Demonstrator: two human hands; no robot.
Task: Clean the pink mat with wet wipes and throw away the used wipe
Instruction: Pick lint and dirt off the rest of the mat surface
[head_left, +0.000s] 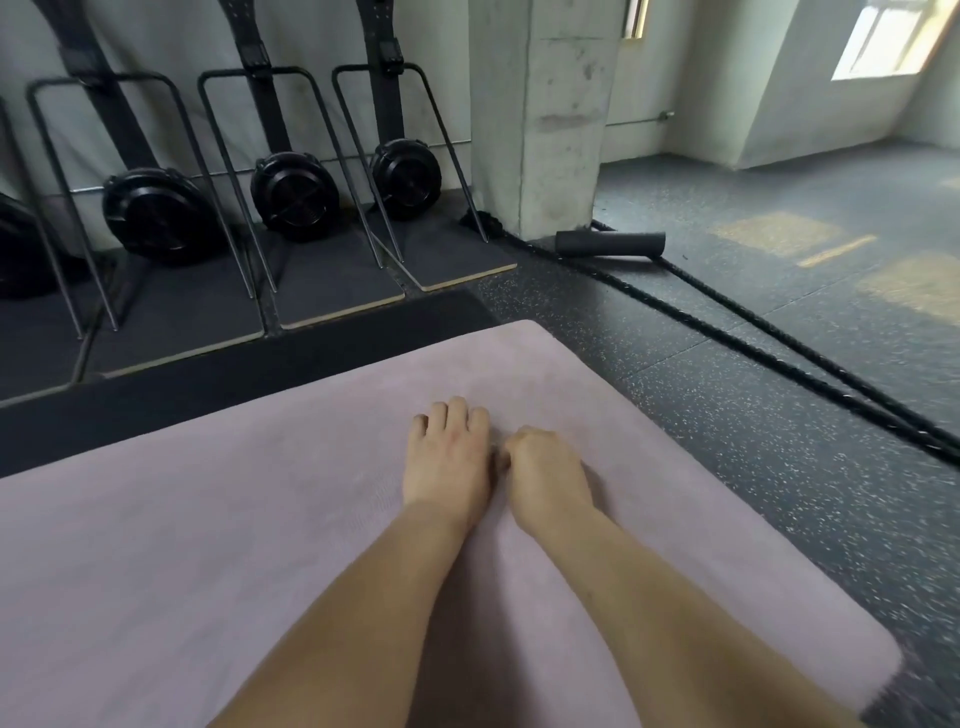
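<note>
Pink mat (218, 545) lay flat on the speckled rubber floor (753, 441) and filled the lower left of the head view. Its far edge ran diagonally from the left border up to a rounded far corner near mid-frame; its right edge ran from that corner down to a second rounded corner at lower right. Along the far edge, a dark floor strip (234, 379) lay just beside the mat. Right of the mat, open floor reached to the two battle-rope strands (769, 353), which ran diagonally from the concrete pillar (540, 114) toward the right border, well apart from the mat edge.

Both hands were on the mat, near the far corner, side by side and almost touching. Left hand (449, 457) lay palm down, fingers extended and close together, flat on the surface. Right hand (543, 470) was curled into a loose fist, knuckles up, resting on the mat. Whether either hand covered or held a wipe could not be told; no wipe was visible. Mat surface left of the forearms was bare.

Counts: one mat; two hands; two rope strands; one black foam roller (610, 243) on the floor by the pillar; four black fan machines with platforms (296, 200) along the wall beyond the strip, the leftmost cut by the frame; one pillar; sunlit patches (779, 234) on the far floor.
</note>
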